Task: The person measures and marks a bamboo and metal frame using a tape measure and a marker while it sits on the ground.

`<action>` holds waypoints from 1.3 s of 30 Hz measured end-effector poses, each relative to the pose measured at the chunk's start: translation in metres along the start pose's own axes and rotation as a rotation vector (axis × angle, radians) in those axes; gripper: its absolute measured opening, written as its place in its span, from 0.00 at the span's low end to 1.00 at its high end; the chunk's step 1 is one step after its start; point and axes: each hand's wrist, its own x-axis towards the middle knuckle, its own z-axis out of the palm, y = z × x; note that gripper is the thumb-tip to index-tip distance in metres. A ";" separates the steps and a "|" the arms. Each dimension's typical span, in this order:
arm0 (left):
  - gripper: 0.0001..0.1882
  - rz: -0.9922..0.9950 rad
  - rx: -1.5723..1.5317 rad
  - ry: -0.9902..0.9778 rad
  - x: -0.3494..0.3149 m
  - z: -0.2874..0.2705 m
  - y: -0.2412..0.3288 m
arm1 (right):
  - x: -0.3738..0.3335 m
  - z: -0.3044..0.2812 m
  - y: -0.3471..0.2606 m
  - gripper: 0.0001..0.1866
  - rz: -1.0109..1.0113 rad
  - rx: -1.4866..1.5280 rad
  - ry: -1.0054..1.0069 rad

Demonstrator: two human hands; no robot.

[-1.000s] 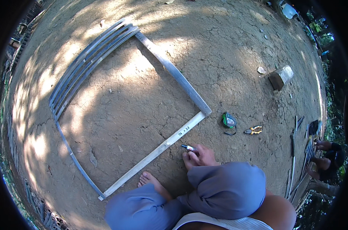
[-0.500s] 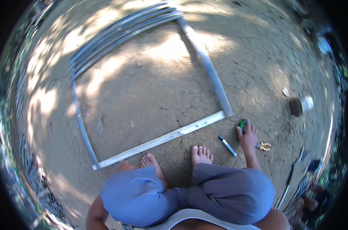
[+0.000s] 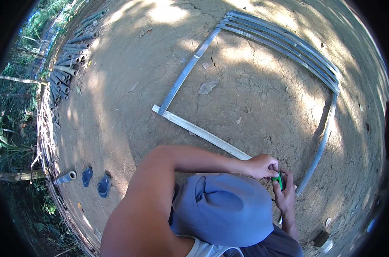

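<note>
My right hand (image 3: 285,192) is wrapped round a small green-and-black tape measure (image 3: 279,180), held just above my knee. Reaching across from the left, my left hand (image 3: 263,166) pinches at its upper edge; the fingertips hide what exactly they grip. Both hands are over the near right corner of a four-sided frame of slats lying on the ground. A pale slat (image 3: 203,133) forms its near side, and its right end is hidden behind my hands. A grey side slat (image 3: 320,156) runs away beyond my right hand.
Several parallel slats (image 3: 284,43) make up the frame's far side. Another slat (image 3: 188,75) is its left side. At the left lie a pile of bamboo poles (image 3: 70,60), dark slippers (image 3: 103,185) and a short tube (image 3: 66,177). A brown-and-white block (image 3: 322,240) lies lower right.
My right hand has lifted the tape measure from the ground, and my left hand has come across to it. My view has turned left; the marker and pliers are no longer visible.
</note>
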 end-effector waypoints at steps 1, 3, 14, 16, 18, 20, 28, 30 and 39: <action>0.12 -0.031 -0.060 -0.013 -0.008 -0.007 -0.008 | 0.004 0.001 -0.007 0.29 -0.017 -0.057 -0.008; 0.12 -0.157 -0.125 -0.048 -0.030 -0.023 -0.009 | 0.007 0.007 -0.006 0.31 -0.031 -0.088 -0.063; 0.11 -0.638 0.111 0.951 -0.259 -0.358 -0.164 | -0.027 -0.232 0.250 0.17 0.251 -0.288 -0.090; 0.11 -0.644 -0.023 1.106 -0.286 -0.384 -0.194 | -0.035 -0.276 0.295 0.18 0.488 -0.164 -0.075; 0.12 -0.660 0.000 1.056 -0.272 -0.388 -0.197 | -0.046 -0.295 0.296 0.18 0.555 -0.233 -0.071; 0.12 -0.673 0.048 1.023 -0.266 -0.386 -0.201 | -0.045 -0.289 0.299 0.18 0.548 -0.188 0.012; 0.14 -0.714 0.167 0.942 -0.271 -0.398 -0.231 | -0.040 -0.233 0.329 0.21 0.455 -0.116 0.122; 0.14 -0.682 0.253 0.970 -0.235 -0.401 -0.228 | -0.054 -0.238 0.344 0.22 0.468 -0.101 0.142; 0.11 -0.699 -0.160 0.909 -0.264 -0.391 -0.251 | -0.015 -0.218 0.329 0.32 0.540 -0.200 -0.022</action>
